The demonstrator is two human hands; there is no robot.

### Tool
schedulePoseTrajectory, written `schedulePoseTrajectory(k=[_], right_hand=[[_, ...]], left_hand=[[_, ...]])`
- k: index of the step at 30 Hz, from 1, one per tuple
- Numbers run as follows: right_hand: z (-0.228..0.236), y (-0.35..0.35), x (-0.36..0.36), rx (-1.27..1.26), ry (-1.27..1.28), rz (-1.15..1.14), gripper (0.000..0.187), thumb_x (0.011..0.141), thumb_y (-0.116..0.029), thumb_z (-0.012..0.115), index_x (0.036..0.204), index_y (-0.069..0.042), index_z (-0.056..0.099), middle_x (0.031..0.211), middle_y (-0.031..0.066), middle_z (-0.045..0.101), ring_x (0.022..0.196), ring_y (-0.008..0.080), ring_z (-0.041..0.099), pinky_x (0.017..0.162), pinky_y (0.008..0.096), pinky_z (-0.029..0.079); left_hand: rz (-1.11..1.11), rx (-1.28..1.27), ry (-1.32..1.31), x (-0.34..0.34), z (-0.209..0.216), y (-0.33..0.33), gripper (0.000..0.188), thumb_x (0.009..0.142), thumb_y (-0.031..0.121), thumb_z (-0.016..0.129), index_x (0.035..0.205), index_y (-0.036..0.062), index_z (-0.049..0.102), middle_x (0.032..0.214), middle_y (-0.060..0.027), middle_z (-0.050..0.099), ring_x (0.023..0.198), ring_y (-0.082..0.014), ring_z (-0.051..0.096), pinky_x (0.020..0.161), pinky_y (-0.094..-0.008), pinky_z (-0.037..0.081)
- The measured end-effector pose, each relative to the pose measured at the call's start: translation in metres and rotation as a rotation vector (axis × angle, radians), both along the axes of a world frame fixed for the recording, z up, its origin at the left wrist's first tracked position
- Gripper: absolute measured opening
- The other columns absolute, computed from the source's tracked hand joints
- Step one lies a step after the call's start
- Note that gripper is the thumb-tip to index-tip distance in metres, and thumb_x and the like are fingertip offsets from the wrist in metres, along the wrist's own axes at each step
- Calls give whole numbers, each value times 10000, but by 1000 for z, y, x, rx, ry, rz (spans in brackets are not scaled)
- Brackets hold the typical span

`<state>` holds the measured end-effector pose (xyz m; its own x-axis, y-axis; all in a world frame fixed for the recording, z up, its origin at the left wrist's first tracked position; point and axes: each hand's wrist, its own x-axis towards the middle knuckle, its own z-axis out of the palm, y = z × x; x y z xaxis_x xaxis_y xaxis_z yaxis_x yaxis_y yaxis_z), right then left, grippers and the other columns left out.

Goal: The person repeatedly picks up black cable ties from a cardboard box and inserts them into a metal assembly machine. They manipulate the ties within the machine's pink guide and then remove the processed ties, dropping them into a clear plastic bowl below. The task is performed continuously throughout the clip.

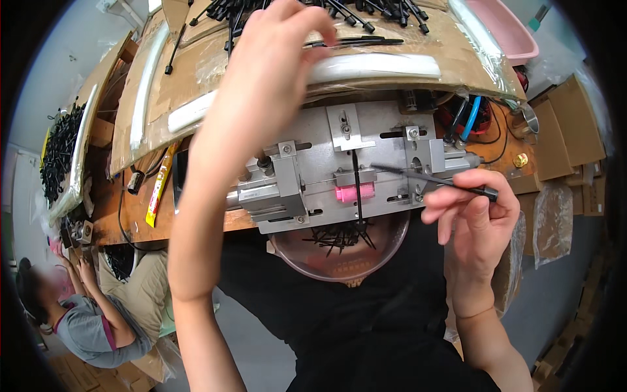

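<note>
My left hand, somewhat blurred, reaches over a pile of black rods on the cardboard-covered surface. Its visible thumb and fingers are bent but apart, with nothing seen between them. In my right hand is a thin black rod with a thicker end, pinched between thumb and fingers and pointing left across the metal fixture. Another black rod lies lengthwise over the fixture's middle, beside a pink block. Below it, a translucent bowl at my lap holds several black rods.
White foam strips edge the cardboard. At left on the orange bench lies a yellow packet; at right are a metal cup and cardboard boxes. Another person sits working at far left. A pink basket stands at back right.
</note>
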<state>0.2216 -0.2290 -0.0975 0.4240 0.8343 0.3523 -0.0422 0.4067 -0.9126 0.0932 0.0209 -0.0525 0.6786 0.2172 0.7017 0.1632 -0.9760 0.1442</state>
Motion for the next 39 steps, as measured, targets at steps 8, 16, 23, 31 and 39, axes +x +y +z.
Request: schedulePoseTrajectory(k=[8,16,23,31,39], right_hand=[[10,-11,16,19,-134,-240,514,985,-312,592,1260,114,509,1089,305,662,943,361,704,628,318,602],[3,-7,20,122,-78,-283,413,992,-252,585,1217,90,532,1006,260,683,865,318,713,563,279,578],[7,-9,15,48,-124,-245,303,981,-177,600,1150,70,559,960,242,680,791,274,701,551,270,564],[-2,-11,0,27,-275,-258,234,885,101,601,1114,52,597,993,221,671,789,216,664,542,233,518],[-67,0,-37,-96,-916,-228,627,721,113,730,1318,82,541,911,165,693,663,232,650,605,311,528]], left_hand=[[148,-192,183,-32,14,24,209,841,-66,617,1027,28,611,902,-93,640,835,-212,624,788,-331,490],[264,-159,121,-76,-56,-140,726,672,-91,749,1363,-13,540,1021,-113,618,891,-249,560,817,-375,445],[334,-185,288,-40,-112,-179,613,801,12,624,1385,-80,462,931,-82,529,831,-205,527,762,-312,477],[329,-183,297,-37,-109,-173,630,782,4,626,1382,-88,456,928,-97,523,843,-216,530,762,-312,489],[322,-31,-67,-9,-31,-43,221,888,43,602,1100,79,648,1004,-130,575,919,-322,536,848,-399,445]])
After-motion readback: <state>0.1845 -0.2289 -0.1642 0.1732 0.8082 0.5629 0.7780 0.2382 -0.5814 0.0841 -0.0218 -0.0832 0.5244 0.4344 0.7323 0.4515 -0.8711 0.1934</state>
